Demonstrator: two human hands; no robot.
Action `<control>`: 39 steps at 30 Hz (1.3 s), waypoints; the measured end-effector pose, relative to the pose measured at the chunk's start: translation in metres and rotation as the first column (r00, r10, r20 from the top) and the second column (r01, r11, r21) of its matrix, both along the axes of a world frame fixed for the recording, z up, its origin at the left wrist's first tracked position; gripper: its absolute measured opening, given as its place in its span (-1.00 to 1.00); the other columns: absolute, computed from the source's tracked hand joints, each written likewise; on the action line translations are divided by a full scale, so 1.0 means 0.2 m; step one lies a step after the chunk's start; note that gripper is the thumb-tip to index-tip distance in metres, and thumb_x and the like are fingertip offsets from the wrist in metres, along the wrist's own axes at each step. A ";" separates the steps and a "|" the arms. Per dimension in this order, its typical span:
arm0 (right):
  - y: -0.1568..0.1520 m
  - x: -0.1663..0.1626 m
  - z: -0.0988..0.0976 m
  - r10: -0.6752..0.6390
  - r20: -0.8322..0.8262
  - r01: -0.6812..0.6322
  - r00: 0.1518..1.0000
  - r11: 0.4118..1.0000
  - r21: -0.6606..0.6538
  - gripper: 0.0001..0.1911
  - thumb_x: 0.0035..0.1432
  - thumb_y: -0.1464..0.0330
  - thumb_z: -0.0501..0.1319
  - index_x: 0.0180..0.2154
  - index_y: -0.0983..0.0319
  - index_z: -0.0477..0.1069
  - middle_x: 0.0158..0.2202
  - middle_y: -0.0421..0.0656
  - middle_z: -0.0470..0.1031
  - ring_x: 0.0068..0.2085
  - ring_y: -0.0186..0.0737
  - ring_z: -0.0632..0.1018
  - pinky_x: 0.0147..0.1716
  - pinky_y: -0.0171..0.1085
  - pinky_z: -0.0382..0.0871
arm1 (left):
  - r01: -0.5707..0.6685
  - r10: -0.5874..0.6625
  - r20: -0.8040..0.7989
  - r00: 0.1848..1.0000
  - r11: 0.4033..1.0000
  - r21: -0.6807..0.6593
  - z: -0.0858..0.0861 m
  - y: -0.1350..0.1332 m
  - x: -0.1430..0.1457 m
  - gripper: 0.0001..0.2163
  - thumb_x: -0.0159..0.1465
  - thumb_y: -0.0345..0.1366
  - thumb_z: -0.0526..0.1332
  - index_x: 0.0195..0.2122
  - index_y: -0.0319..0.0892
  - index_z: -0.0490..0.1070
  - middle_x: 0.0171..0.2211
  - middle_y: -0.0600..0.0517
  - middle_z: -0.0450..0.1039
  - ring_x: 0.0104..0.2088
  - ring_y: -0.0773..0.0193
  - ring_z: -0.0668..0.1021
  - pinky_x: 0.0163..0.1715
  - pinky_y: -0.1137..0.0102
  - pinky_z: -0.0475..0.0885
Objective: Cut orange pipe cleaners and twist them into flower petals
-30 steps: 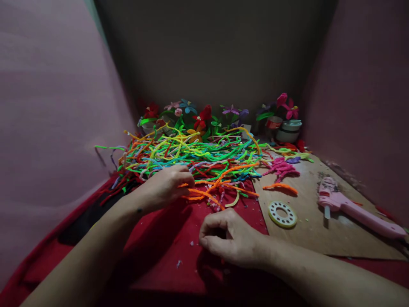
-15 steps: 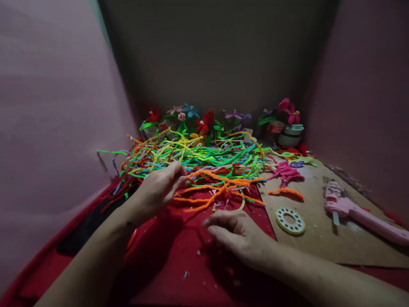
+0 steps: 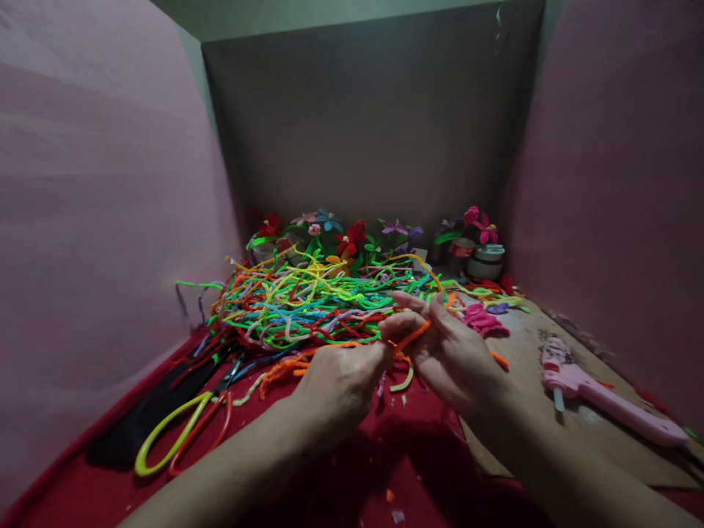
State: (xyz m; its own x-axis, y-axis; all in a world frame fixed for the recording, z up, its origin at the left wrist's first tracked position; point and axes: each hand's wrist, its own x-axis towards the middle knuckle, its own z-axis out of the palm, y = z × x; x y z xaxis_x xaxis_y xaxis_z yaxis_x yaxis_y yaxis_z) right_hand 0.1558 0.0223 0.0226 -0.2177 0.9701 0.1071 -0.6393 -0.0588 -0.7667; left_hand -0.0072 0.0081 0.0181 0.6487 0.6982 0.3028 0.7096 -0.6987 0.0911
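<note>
My left hand (image 3: 344,381) is closed, its fingertips pinching an orange pipe cleaner (image 3: 413,336). The pipe cleaner slants up to the right into my right hand (image 3: 459,359), passing between the thumb and the half-bent fingers. Both hands are nearly touching, above the red cloth and in front of a tangled heap of coloured pipe cleaners (image 3: 308,301). More orange pipe cleaners (image 3: 286,367) lie just beyond my left hand. Scissors (image 3: 201,418) with yellow and red handles rest left of my left forearm.
A pink glue gun (image 3: 599,396) lies on a brown board (image 3: 616,455) at right, near pink pipe cleaner pieces (image 3: 484,320). Pipe cleaner flowers (image 3: 352,238) and a lidded pot (image 3: 486,262) line the back. A black flat object (image 3: 132,425) lies at left. Panels enclose three sides.
My hands have come together, and an orange pipe cleaner now runs between them. The view has tilted upward. The scissors have come into sight; my right arm now hides the white ring with holes.
</note>
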 end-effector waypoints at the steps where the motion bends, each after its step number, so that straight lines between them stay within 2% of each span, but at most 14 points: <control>1: 0.03 0.02 0.03 0.027 -0.048 -0.028 0.999 0.999 -0.036 -0.64 0.23 0.18 -0.01 -0.23 0.29 0.41 -0.57 -0.18 0.44 -0.49 -0.31 0.46 -0.38 -0.28 0.36 | -0.014 0.014 0.011 1.000 1.000 -0.026 0.01 0.01 0.01 -0.75 0.21 -0.46 -0.08 -0.15 -0.14 0.27 -0.47 0.09 0.37 -0.57 0.37 0.30 -0.56 0.45 0.11; 4: 0.12 0.09 0.09 0.000 -0.138 0.001 0.990 1.000 0.007 -0.68 0.26 0.24 -0.02 -0.25 0.31 0.38 -0.76 -0.33 0.19 -0.73 -0.45 0.17 -0.68 -0.42 0.15 | -0.036 0.042 0.061 0.997 0.993 -0.111 0.00 0.04 0.06 -0.79 0.24 -0.40 -0.08 -0.20 -0.11 0.29 -0.51 0.11 0.33 -0.58 0.38 0.27 -0.56 0.46 0.09; 7: 0.16 0.16 0.08 -0.031 -0.085 0.036 0.996 0.998 0.060 -0.70 0.23 0.21 0.03 -0.26 0.31 0.36 -0.81 -0.40 0.00 -0.75 -0.47 -0.04 -0.76 -0.44 -0.07 | -0.015 0.042 0.124 0.991 0.978 -0.210 -0.05 0.07 0.09 -0.81 0.29 -0.28 -0.09 -0.33 -0.12 0.29 -0.57 0.13 0.22 -0.57 0.39 0.24 -0.54 0.46 0.07; 10: 0.18 0.20 0.03 -0.054 -0.057 0.058 0.997 0.995 0.078 -0.69 0.21 0.16 0.04 -0.22 0.28 0.34 -0.81 -0.41 -0.01 -0.74 -0.46 -0.07 -0.74 -0.44 -0.11 | 0.062 0.025 0.241 0.970 0.936 -0.345 -0.09 0.09 0.10 -0.77 0.29 -0.21 -0.08 -0.40 -0.14 0.27 -0.58 0.15 0.15 -0.56 0.41 0.20 -0.52 0.47 0.08; 14: 0.20 0.23 -0.01 -0.015 -0.109 0.022 0.994 0.998 0.066 -0.66 0.24 0.17 -0.01 -0.20 0.28 0.35 -0.83 -0.41 0.00 -0.74 -0.46 -0.08 -0.72 -0.43 -0.10 | 0.191 0.020 0.402 0.915 0.858 -0.477 -0.09 0.08 0.09 -0.72 0.29 -0.18 -0.07 -0.50 -0.18 0.21 -0.57 0.15 0.10 -0.53 0.42 0.18 -0.50 0.49 0.10; 18: 0.19 0.25 0.01 0.003 -0.093 0.002 0.996 0.998 0.059 -0.61 0.26 0.15 -0.05 -0.20 0.30 0.37 -0.83 -0.41 -0.04 -0.75 -0.47 -0.06 -0.73 -0.43 -0.10 | 0.209 0.026 0.412 0.911 0.831 -0.515 -0.07 0.04 0.10 -0.72 0.27 -0.21 -0.04 -0.55 -0.19 0.18 -0.59 0.16 0.08 -0.55 0.43 0.15 -0.52 0.50 0.10; 23: 0.18 0.29 0.03 -0.046 -0.098 0.052 0.994 0.997 0.057 -0.61 0.27 0.16 -0.07 -0.24 0.30 0.38 -0.84 -0.42 -0.07 -0.77 -0.46 -0.05 -0.74 -0.43 -0.08 | 0.237 0.006 0.416 0.909 0.814 -0.530 -0.07 0.00 0.11 -0.72 0.27 -0.21 -0.02 -0.56 -0.19 0.18 -0.60 0.16 0.12 -0.58 0.44 0.19 -0.53 0.49 0.10; 26: 0.20 0.31 0.03 -0.078 -0.197 0.091 0.977 0.994 0.061 -0.66 0.28 0.22 -0.08 -0.24 0.28 0.37 -0.82 -0.41 -0.04 -0.77 -0.46 0.00 -0.75 -0.44 0.00 | 0.270 0.056 0.485 0.873 0.772 -0.576 -0.06 0.01 0.11 -0.73 0.26 -0.18 0.00 -0.51 -0.20 0.26 -0.59 0.15 0.13 -0.57 0.44 0.20 -0.54 0.48 0.10; 28: 0.20 0.29 0.03 -0.092 -0.246 0.107 0.965 0.993 0.046 -0.74 0.24 0.22 0.01 -0.24 0.25 0.34 -0.76 -0.37 0.13 -0.72 -0.45 0.17 -0.69 -0.43 0.15 | 0.270 0.145 0.545 0.826 0.747 -0.607 -0.05 0.01 0.10 -0.73 0.25 -0.17 0.01 -0.48 -0.22 0.30 -0.59 0.15 0.13 -0.58 0.44 0.19 -0.56 0.48 0.09; 31: 0.18 0.23 0.01 -0.096 -0.230 0.101 0.968 0.995 0.011 -0.75 0.07 0.23 0.19 -0.24 0.24 0.33 -0.45 -0.17 0.44 -0.42 -0.30 0.47 -0.42 -0.30 0.38 | 0.265 0.295 0.643 0.707 0.732 -0.627 -0.04 0.03 0.10 -0.75 0.23 -0.16 0.03 -0.44 -0.24 0.33 -0.62 0.17 0.06 -0.60 0.45 0.14 -0.59 0.49 0.04; 33: 0.15 0.17 -0.01 -0.066 -0.154 0.069 0.986 0.998 0.015 -0.72 -0.01 0.28 0.26 -0.24 0.26 0.37 -0.31 -0.10 0.48 -0.27 -0.24 0.50 -0.30 -0.26 0.38 | 0.267 0.346 0.682 0.644 0.734 -0.624 -0.04 0.04 0.10 -0.75 0.22 -0.15 0.04 -0.43 -0.24 0.32 -0.65 0.19 0.02 -0.62 0.46 0.10 -0.61 0.49 0.01; 35: 0.12 0.11 -0.04 0.000 -0.030 0.001 1.000 0.999 0.033 -0.71 -0.05 0.33 0.30 -0.23 0.27 0.41 -0.29 -0.11 0.50 -0.26 -0.27 0.49 -0.29 -0.30 0.35 | 0.268 0.359 0.694 0.623 0.736 -0.622 -0.05 0.05 0.10 -0.75 0.22 -0.15 0.04 -0.42 -0.23 0.32 -0.65 0.20 0.02 -0.63 0.46 0.09 -0.61 0.49 0.00; 37: 0.09 0.07 -0.07 0.086 0.064 -0.089 0.994 0.994 0.055 -0.75 -0.09 0.36 0.32 -0.28 0.28 0.44 -0.38 -0.17 0.49 -0.37 -0.34 0.47 -0.37 -0.34 0.32 | 0.274 0.353 0.693 0.629 0.734 -0.622 -0.05 0.05 0.11 -0.76 0.21 -0.16 0.05 -0.43 -0.24 0.31 -0.64 0.19 0.04 -0.62 0.47 0.11 -0.61 0.49 0.01; 39: 0.07 0.05 -0.10 0.102 0.128 -0.114 0.986 0.990 0.086 -0.78 -0.07 0.35 0.31 -0.30 0.28 0.45 -0.43 -0.19 0.48 -0.44 -0.38 0.44 -0.42 -0.35 0.30 | 0.281 0.342 0.684 0.644 0.726 -0.628 -0.06 0.05 0.10 -0.75 0.22 -0.16 0.05 -0.43 -0.25 0.32 -0.63 0.18 0.05 -0.61 0.46 0.12 -0.60 0.49 0.03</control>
